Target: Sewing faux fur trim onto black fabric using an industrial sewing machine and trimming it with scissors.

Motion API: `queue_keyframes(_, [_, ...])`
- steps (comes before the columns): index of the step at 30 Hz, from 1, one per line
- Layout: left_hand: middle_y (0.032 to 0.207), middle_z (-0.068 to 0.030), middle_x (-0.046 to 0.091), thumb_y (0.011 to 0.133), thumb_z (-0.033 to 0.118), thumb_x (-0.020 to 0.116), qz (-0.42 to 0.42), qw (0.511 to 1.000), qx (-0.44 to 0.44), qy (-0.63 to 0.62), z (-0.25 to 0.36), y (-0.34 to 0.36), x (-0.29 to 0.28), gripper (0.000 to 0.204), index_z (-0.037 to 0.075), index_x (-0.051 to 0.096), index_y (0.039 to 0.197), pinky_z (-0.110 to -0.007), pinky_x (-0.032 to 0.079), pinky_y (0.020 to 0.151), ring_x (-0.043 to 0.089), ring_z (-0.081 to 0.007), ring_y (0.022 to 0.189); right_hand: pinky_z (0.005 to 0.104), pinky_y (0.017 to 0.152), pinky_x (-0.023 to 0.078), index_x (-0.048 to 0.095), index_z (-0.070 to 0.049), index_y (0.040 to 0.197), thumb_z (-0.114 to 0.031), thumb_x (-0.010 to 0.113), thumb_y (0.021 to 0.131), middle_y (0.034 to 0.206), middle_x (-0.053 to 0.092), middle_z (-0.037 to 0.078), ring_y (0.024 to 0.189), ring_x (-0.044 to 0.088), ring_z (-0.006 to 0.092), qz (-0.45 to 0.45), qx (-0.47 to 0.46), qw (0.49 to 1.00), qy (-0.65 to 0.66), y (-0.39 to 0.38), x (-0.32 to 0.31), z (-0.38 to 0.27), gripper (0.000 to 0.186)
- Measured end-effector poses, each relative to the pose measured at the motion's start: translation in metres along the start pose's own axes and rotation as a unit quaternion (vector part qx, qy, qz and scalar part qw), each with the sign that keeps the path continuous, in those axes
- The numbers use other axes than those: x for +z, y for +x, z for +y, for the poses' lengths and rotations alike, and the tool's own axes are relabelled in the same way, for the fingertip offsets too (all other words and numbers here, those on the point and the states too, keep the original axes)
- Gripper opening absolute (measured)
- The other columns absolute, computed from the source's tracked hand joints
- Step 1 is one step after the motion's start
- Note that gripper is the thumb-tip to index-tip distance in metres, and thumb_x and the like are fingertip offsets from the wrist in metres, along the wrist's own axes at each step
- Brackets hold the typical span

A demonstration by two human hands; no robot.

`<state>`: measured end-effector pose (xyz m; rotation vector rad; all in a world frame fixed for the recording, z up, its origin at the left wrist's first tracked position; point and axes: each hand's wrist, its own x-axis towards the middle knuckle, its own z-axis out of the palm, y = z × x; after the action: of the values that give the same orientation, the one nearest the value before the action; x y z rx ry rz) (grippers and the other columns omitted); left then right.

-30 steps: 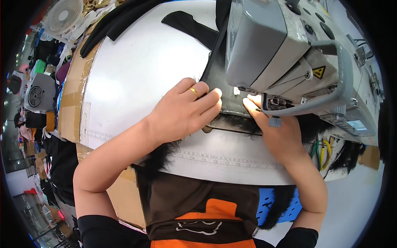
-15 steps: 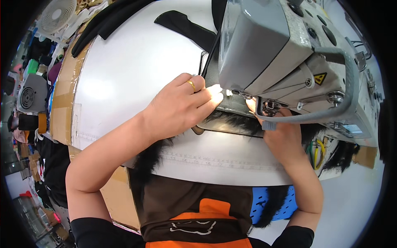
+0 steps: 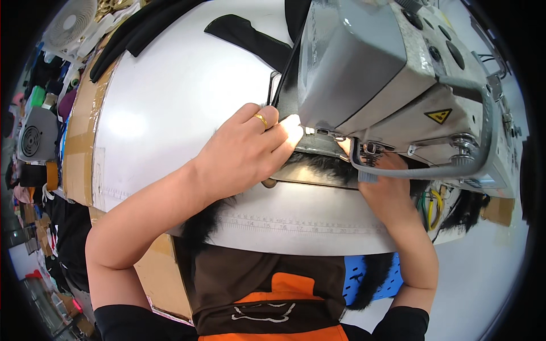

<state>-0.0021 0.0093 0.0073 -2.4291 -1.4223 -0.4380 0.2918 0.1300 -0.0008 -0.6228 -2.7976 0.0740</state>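
Observation:
A strip of black fur (image 3: 327,165) runs across the bed of a grey-and-white sewing machine (image 3: 352,62), beneath its lit needle area. At the left of the needle, my left hand (image 3: 242,150), with a gold ring, is closed with bent fingers on the strip's edge. The fur hangs from below this hand over the table's front edge. My right hand (image 3: 387,184) is at the other side of the needle, closed on the fur. The machine's curved guard hides part of its fingers. The exact grip of the fingertips is hard to see.
The white table (image 3: 165,113) has a printed ruler along its front edge. Black cloth pieces (image 3: 250,42) lie at the back. Cardboard (image 3: 85,142) edges the left side. A blue perforated basket (image 3: 355,278) is below the table; a yellow-green cable (image 3: 435,207) hangs at right.
The whole view has shifted slightly, with the table and machine a little further left in the picture. Both hands keep about the same places beside the needle.

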Motion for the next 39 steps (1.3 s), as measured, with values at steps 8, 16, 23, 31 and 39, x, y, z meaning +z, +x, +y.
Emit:
queue_keyframes(8, [0.09, -0.0021, 0.062, 0.075, 0.017, 0.07, 0.011, 1.0, -0.005, 0.0, 0.0, -0.001, 0.004, 0.015, 0.008, 0.069, 0.088, -0.035, 0.048, 0.086, 0.06, -0.024, 0.104, 0.0535, 0.095, 0.055, 0.073, -0.007, 0.105, -0.001, 0.072, 0.071, 0.096, 0.067, 0.015, 0.102, 0.066, 0.0432, -0.028, 0.034, 0.999, 0.006, 0.005, 0.0, -0.001, 0.035])
queue_keyframes(16, [0.091, -0.0023, 0.061, 0.076, 0.016, 0.069, 0.007, 1.0, -0.022, -0.005, 0.003, -0.002, 0.002, 0.016, 0.009, 0.067, 0.089, -0.035, 0.049, 0.086, 0.06, -0.0237, 0.103, 0.0532, 0.095, 0.054, 0.076, -0.012, 0.115, 0.001, 0.07, 0.071, 0.097, 0.067, 0.015, 0.104, 0.065, 0.0427, -0.075, 0.041, 0.996, 0.002, 0.006, -0.004, 0.0, 0.047])
queue_keyframes(23, [0.106, -0.0046, 0.065, 0.082, 0.013, 0.066, 0.016, 0.997, -0.023, -0.065, 0.0, -0.004, -0.001, 0.03, 0.005, 0.067, 0.112, -0.039, 0.053, 0.096, 0.062, -0.0261, 0.114, 0.0427, 0.074, 0.056, 0.068, -0.006, 0.093, -0.001, 0.068, 0.075, 0.101, 0.065, 0.009, 0.1, 0.069, 0.0317, -0.05, -0.054, 0.996, -0.058, 0.021, 0.0, 0.002, 0.019])
queue_keyframes(31, [0.122, -0.0097, 0.067, 0.086, 0.009, 0.065, 0.134, 0.984, -0.085, -0.083, -0.005, -0.008, 0.005, 0.029, 0.003, 0.066, 0.114, -0.039, 0.055, 0.098, 0.065, -0.0278, 0.119, 0.0436, 0.103, 0.052, 0.068, -0.016, 0.136, 0.011, 0.06, 0.076, 0.137, 0.068, 0.004, 0.124, 0.064, 0.0315, -0.09, -0.038, 0.995, -0.013, 0.022, -0.017, -0.007, 0.066])
queue_keyframes(39, [0.111, -0.0062, 0.068, 0.08, 0.003, 0.07, 0.069, 0.99, -0.076, -0.101, -0.007, -0.012, -0.001, 0.032, 0.004, 0.069, 0.113, -0.038, 0.055, 0.091, 0.067, -0.0268, 0.102, 0.0448, 0.104, 0.05, 0.067, -0.012, 0.131, 0.003, 0.062, 0.084, 0.127, 0.068, 0.007, 0.119, 0.063, 0.0337, -0.082, 0.053, 0.992, 0.086, 0.039, -0.001, -0.043, 0.049])
